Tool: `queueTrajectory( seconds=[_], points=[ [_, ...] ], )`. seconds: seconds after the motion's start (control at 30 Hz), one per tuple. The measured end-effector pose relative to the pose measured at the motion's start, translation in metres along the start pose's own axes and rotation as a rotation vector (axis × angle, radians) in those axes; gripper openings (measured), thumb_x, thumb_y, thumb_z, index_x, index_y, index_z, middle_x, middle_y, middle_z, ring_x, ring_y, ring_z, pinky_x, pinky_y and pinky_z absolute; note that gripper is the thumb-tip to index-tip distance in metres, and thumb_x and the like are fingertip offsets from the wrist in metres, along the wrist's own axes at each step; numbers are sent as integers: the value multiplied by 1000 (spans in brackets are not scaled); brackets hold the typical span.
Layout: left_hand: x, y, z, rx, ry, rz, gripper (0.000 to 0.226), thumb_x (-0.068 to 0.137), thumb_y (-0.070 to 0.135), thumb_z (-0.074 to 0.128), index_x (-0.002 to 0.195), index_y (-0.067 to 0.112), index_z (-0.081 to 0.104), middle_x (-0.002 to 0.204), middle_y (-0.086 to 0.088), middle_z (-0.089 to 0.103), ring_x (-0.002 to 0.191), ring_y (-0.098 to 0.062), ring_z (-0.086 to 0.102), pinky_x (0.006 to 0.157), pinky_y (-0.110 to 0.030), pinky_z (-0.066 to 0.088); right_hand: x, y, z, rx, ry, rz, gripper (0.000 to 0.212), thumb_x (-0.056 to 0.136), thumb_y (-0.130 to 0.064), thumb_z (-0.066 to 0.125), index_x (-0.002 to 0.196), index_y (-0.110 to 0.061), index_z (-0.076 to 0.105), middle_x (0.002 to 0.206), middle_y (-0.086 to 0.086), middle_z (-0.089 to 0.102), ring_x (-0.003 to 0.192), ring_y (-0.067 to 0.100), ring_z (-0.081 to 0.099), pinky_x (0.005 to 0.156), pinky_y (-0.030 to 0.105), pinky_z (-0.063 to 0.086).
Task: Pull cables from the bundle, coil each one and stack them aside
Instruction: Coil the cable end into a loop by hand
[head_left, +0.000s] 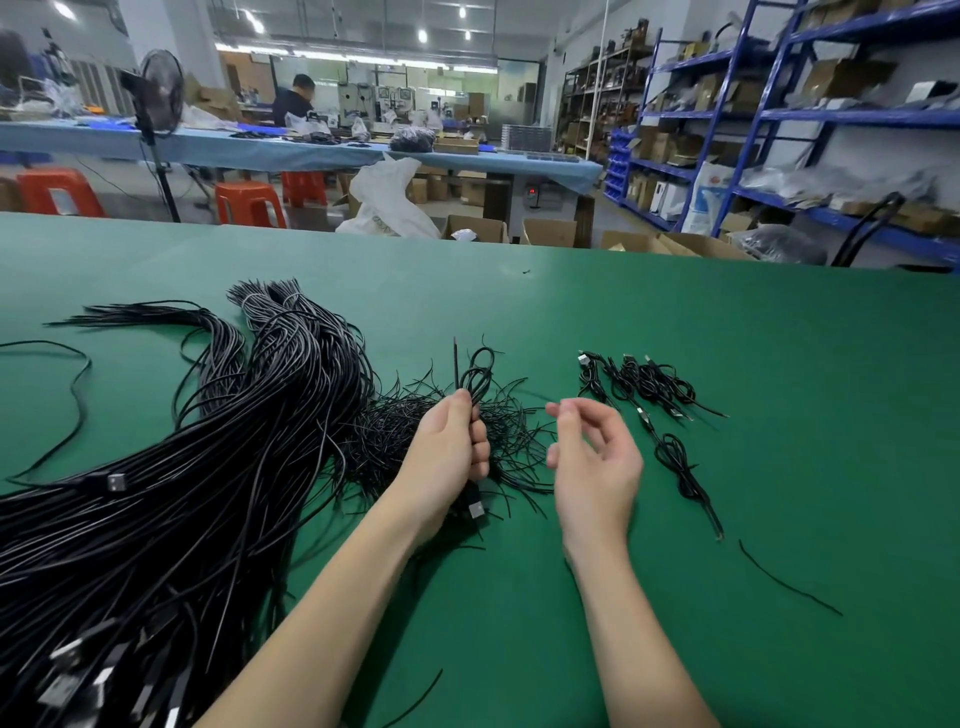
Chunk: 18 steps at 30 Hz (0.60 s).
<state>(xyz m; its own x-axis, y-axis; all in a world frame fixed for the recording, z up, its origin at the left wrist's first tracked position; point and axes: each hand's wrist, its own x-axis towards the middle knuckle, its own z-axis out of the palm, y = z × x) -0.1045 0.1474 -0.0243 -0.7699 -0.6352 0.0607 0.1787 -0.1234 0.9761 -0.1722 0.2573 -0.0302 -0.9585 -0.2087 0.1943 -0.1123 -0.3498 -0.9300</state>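
L hand (451, 441) grips coiled cable (477, 375), R hand (592, 457) loose – holding nothing, bundle (208, 467) left, coiled stack (644, 382) right

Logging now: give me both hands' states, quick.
Left hand: gripping a coiled cable.
Right hand: open, fingers loosely curled, holding nothing.

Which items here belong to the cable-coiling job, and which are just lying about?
Job: cable bundle; coiled cable gripped by left hand; right hand, empty; finished coils; tie pile.
Lying about: stray wire; fan; stools.
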Motion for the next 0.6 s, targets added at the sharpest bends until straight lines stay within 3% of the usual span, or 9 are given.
queueTrajectory(
  seconds=[0.13,0.23,0.3,0.33,0.47,0.6],
  points=[
    [-4,-2,7,102,-10,4,35,110,31,32,79,19,40,51,15,41,44,-3,36,43,-17,34,-8,3,4,-155,-140,-98,11,90,-5,71,86,-15,69,74,-1,71,51,12,48,51,19,44],
    [-8,-1,10,255,11,64,34,109,30,34,78,18,42,58,12,44,52,-10,39,54,-28,36,-9,3,4,-185,-195,-135,14,88,-2,72,86,-16,69,69,-8,66,47,11,45,51,24,46],
    [-11,0,12,373,23,118,34,109,29,34,78,17,44,66,7,46,61,-15,41,61,-36,38,-10,2,5,-188,-236,-149,19,89,-2,71,94,-21,72,76,-2,70,50,26,49,57,36,51],
    [-12,0,12,417,23,134,33,108,29,34,79,17,44,68,5,47,63,-16,42,64,-38,39,-10,2,5,-199,-243,-161,24,89,-1,70,97,-24,74,78,1,71,51,30,48,58,35,50],
    [-14,0,12,519,32,180,33,108,30,35,79,17,46,70,8,49,61,-6,44,64,-26,40,-8,2,4,-319,-192,-289,25,86,-1,71,88,-25,79,73,-9,70,47,7,43,53,16,40],
    [-14,0,10,561,38,230,33,108,28,36,84,10,48,75,4,56,61,0,46,61,-18,40,-10,2,5,-349,-213,-236,14,86,-11,74,85,-24,77,69,-8,71,44,9,46,50,21,44]
  ],
)
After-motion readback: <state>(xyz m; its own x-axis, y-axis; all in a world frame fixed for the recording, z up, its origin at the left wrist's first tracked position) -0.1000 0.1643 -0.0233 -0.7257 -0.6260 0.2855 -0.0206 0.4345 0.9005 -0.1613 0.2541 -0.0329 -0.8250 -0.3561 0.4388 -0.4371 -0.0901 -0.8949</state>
